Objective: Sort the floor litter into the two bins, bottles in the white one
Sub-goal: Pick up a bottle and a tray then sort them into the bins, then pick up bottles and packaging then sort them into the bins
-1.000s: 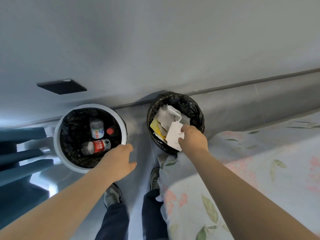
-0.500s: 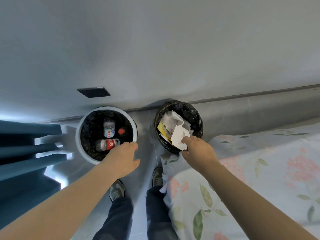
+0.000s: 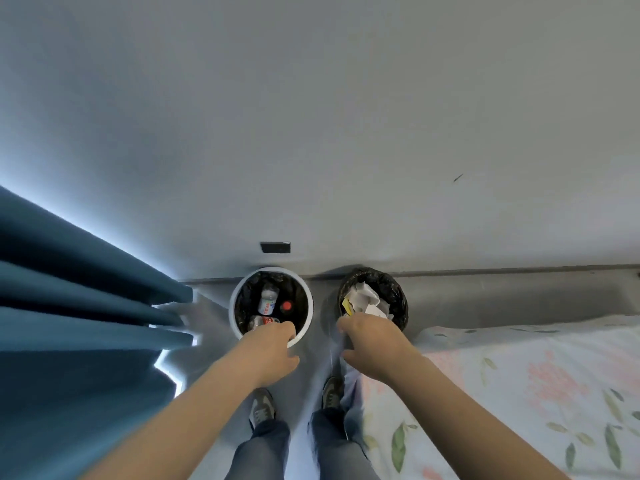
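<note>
The white bin (image 3: 236, 315) stands by the wall with a black liner. In it lie a clear bottle (image 3: 268, 299), a red-capped bottle (image 3: 286, 305) and a red-labelled bottle (image 3: 265, 321). To its right is the black-lined bin (image 3: 398, 299), full of crumpled white paper (image 3: 363, 297) and a yellow scrap (image 3: 347, 305). My left hand (image 3: 273, 351) hangs over the white bin's near rim, loosely curled and holding nothing. My right hand (image 3: 372, 341) hovers at the black bin's near edge, fingers relaxed, with nothing visible in it.
A blue curtain (image 3: 79, 306) hangs at the left. A bed with a floral sheet (image 3: 519, 382) fills the right, close to the black bin. My two shoes (image 3: 263, 408) stand on the grey floor just before the bins. A dark wall plate (image 3: 275, 247) sits above the white bin.
My right hand has let go of the white paper, which now lies in the black bin. Both hands have drawn back towards me and the view has risen away from the bins.
</note>
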